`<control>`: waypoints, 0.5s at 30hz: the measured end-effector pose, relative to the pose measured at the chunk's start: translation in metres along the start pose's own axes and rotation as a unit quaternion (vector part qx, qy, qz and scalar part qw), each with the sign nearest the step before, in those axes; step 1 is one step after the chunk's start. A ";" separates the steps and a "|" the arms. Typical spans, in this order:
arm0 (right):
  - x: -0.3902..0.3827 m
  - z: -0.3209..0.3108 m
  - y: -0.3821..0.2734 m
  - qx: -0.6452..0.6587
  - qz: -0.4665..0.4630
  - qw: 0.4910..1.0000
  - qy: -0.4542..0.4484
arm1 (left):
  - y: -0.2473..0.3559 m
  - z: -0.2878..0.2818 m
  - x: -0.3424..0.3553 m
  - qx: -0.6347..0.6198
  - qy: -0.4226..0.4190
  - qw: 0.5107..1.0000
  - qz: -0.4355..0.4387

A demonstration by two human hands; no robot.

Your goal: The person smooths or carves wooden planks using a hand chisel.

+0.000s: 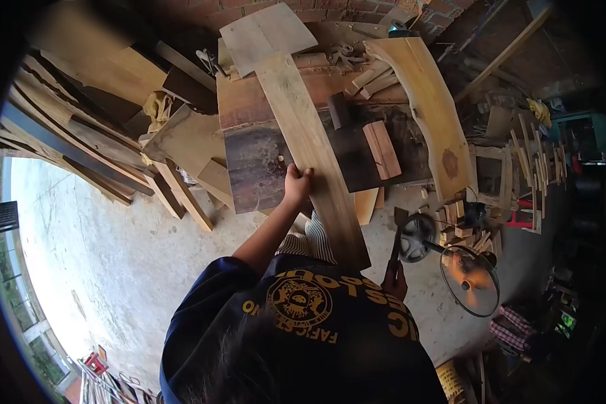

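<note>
Evidently the person's left hand [297, 183] has hold of the long plank [310, 145] by its left edge, thumb over the upper face and the other fingers curled at the side, partly out of sight. That plank lies across the dark table top [252, 168]: its far end meets a wide pale board [268, 34], though whether the two are joined cannot be told, and its near end juts past the table toward the person's waist.

Lower right, the right hand [396, 283] is closed around the dark handle of a hand tool [399, 236], held off the plank; what kind of tool it is cannot be made out.

With only one hand on the plank, a push at the overhanging end could tip or swivel it, since nothing visible clamps it. A swing sideways might knock the dark block [339, 111] just beside it, or the reddish block [382, 149] farther right. If the tool slipped near the left hand, the exposed thumb would be at risk. The fan [470, 283] stands near the right hand, its orange blades blurred; an elbow or tool carried too far out could catch its guard or topple it.
</note>
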State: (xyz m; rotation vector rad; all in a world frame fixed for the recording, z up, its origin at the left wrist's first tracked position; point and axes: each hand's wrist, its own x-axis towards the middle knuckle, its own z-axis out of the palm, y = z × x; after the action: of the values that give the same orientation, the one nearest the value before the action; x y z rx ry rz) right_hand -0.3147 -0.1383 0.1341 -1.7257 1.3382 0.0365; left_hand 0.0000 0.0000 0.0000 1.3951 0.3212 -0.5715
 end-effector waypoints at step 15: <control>0.033 -0.012 0.008 0.067 0.014 0.990 0.125 | 0.256 0.066 0.170 -0.032 0.270 0.940 0.205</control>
State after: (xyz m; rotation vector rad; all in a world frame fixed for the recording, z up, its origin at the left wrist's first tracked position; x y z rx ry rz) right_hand -0.3135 -0.1709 0.1191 -1.6370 1.5104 -0.2576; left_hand 0.2747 -0.0787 0.1325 1.4856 0.4659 0.1759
